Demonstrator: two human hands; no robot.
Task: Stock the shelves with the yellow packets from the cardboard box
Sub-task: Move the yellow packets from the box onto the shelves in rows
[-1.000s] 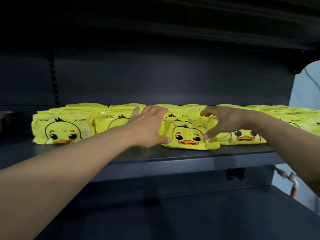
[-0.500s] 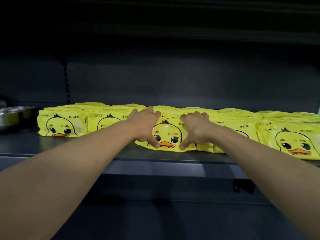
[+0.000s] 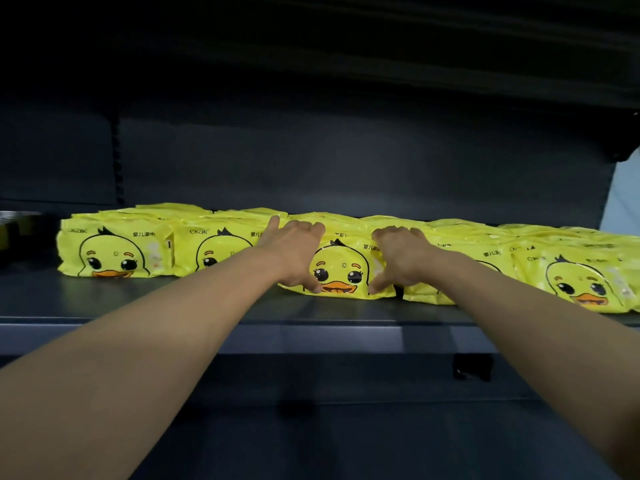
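A row of yellow packets printed with a duck face lines the dark shelf (image 3: 311,315). The middle packet (image 3: 341,271) sits a little forward of its neighbours. My left hand (image 3: 294,254) grips its left end, fingers over the top and thumb down at the front. My right hand (image 3: 398,259) grips its right end the same way. More yellow packets stand at the left (image 3: 114,252) and at the right (image 3: 581,282), with others stacked behind them. The cardboard box is out of view.
A shiny metal container (image 3: 17,223) sits at the far left of the shelf. Another dark shelf (image 3: 346,427) lies below, and a shelf overhang runs above. A pale wall (image 3: 623,199) shows past the right upright.
Both hands have closed in from open, spread positions onto the two ends of the middle packet. The view has shifted slightly, and the packet has stayed on the shelf.
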